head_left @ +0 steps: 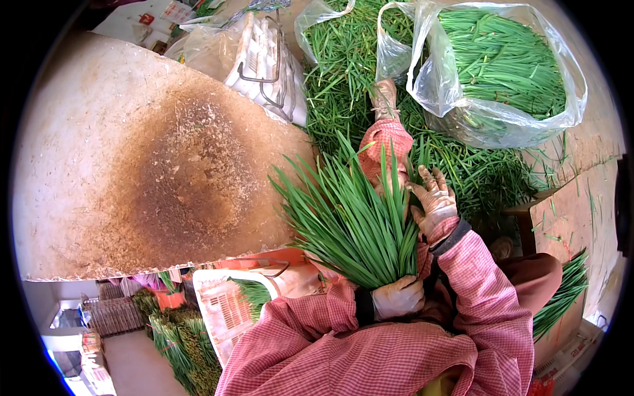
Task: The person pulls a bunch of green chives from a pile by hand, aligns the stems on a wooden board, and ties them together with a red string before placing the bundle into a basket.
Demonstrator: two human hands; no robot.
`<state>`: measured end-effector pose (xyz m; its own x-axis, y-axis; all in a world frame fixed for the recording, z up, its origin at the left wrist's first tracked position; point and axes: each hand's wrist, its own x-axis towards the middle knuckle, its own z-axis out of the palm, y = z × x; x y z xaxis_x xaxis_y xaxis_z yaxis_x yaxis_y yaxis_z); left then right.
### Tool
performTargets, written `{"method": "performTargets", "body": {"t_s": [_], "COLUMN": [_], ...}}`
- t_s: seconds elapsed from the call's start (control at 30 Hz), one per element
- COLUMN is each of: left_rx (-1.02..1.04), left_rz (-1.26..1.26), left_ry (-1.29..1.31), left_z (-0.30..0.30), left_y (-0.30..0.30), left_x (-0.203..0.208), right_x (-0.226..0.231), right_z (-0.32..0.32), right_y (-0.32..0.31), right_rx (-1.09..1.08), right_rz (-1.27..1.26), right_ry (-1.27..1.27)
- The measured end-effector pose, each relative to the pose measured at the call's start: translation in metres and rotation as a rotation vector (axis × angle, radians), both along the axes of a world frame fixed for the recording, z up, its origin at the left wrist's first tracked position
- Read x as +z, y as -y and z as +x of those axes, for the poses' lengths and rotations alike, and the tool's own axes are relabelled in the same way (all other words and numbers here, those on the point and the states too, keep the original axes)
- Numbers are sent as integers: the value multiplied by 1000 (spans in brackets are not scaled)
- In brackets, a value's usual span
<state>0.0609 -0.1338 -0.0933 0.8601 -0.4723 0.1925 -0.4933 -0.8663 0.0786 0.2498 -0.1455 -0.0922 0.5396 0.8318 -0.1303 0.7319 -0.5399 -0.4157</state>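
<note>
My left hand point(398, 298), in a thin pale glove, is closed round the lower ends of a bunch of garlic chives point(360, 224). The long flat green leaves fan up and to the left, in front of my lap. My right hand point(432, 198), gloved too, is raised at the right side of the leaves. Its fingers are apart, and the thumb side is close to the leaf edges; I cannot tell whether it touches them. Beyond the bunch, a pink checked cuff point(386, 142) leads to a tan end, either a hand or a shoe.
Loose chives point(340, 72) lie heaped on the floor ahead. A clear plastic bag point(489, 125) full of chives stands far right. At left is a stained board point(86, 152), with white crates point(264, 66) behind it. More bundles point(188, 350) stand lower left; another bunch point(561, 297) lies right.
</note>
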Motion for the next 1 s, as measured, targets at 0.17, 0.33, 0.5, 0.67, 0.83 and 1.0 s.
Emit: {"method": "performTargets", "body": {"t_s": [0.17, 0.33, 0.5, 0.67, 0.83, 1.0], "left_rx": [3, -35, -25, -70, -70, -89], "left_rz": [54, 38, 60, 149, 82, 77], "left_ry": [-15, -106, -66, -153, -96, -62], "left_z": [4, 7, 9, 9, 10, 13], "left_y": [3, 3, 1, 7, 4, 3], "left_x": [0, -3, 0, -4, -2, 2], "right_x": [-1, -13, 26, 9, -34, 6], "right_z": [6, 16, 61, -8, 32, 49], "right_y": [-6, -8, -1, -2, 12, 7], "right_rx": [147, 209, -287, 0, -341, -497], "right_rz": [150, 304, 486, 346, 594, 854], "right_ry": [277, 380, 289, 45, -39, -734]}}
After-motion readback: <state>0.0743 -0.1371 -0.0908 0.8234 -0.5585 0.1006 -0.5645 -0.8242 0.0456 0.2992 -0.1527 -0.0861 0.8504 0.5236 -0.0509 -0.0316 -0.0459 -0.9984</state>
